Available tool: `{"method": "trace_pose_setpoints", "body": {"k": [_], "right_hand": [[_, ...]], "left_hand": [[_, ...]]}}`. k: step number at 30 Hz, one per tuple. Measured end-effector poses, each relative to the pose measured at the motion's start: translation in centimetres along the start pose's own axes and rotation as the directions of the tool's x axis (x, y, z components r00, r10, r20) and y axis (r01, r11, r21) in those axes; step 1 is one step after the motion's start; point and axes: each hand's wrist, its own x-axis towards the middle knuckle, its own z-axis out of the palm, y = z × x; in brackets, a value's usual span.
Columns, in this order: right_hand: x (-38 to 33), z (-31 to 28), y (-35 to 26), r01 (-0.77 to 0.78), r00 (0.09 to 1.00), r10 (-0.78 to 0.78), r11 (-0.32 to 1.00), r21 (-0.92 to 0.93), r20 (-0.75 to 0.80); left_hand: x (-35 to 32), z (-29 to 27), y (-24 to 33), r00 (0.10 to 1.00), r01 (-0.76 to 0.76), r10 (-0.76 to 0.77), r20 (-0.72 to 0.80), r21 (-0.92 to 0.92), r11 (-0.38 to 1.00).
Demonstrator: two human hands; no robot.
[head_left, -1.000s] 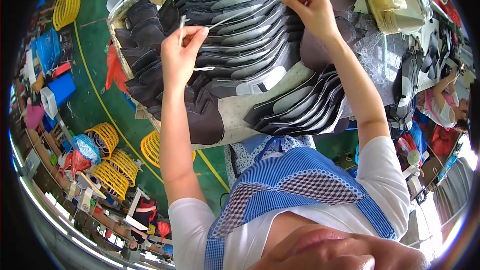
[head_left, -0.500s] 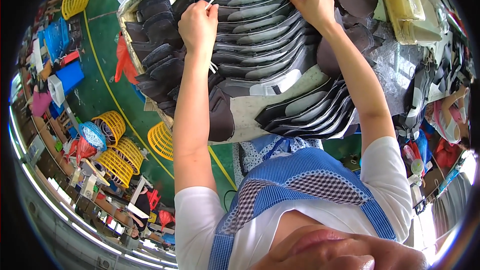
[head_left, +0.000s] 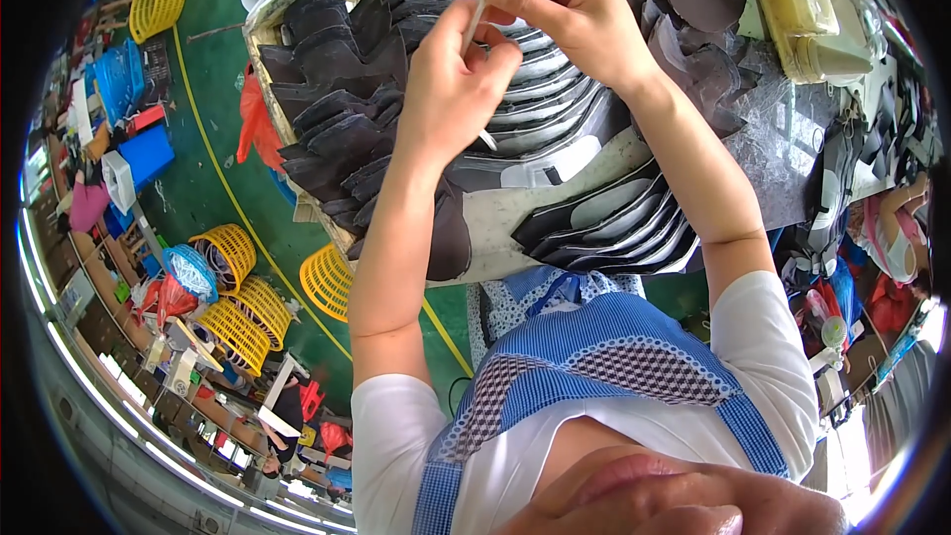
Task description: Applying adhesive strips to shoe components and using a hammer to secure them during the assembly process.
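Left hand (head_left: 451, 89) and right hand (head_left: 584, 25) pinching white strip (head_left: 474, 28) over row of dark pieces (head_left: 557, 111), already fanned out; strip not yet released

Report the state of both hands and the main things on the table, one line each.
White strip: held up at a slant
Right hand: closed on the strip's upper end
Left hand: curled beside the strip; exact hold unclear
Middle row of dark pieces: overlapping, partly hidden
Near stack of dark pieces: fanned out
Yellow pieces: piled together
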Motion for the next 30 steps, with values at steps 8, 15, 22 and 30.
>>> {"method": "trace_pose_setpoints", "body": {"k": [8, 15, 22, 30], "right_hand": [[-1.8, -0.2, -0.5, -0.028, 1.0, 0.028, 1.0, -0.006, 0.005], [-3.0, -4.5, 1.0, -0.01, 0.964, -0.029, 0.989, -0.145, -0.266], [-4.9, -8.8, -1.7, 0.105, 0.967, -0.051, 0.973, 0.205, -0.248], [-12.0, -1.2, -4.1, -0.005, 0.979, 0.006, 1.0, -0.008, 0.206]], "left_hand": [[-1.5, -0.2, 0.2, 0.998, 0.055, -0.058, 0.009, -0.523, 0.85], [-1.8, -4.4, -2.2, 0.912, -0.265, -0.145, -0.384, -0.821, 0.506], [-5.0, -4.4, -2.7, 0.955, 0.059, -0.251, -0.157, -0.731, 0.679], [-3.3, 2.5, -1.6, 0.939, 0.341, -0.098, 0.33, -0.853, 0.395]]}}
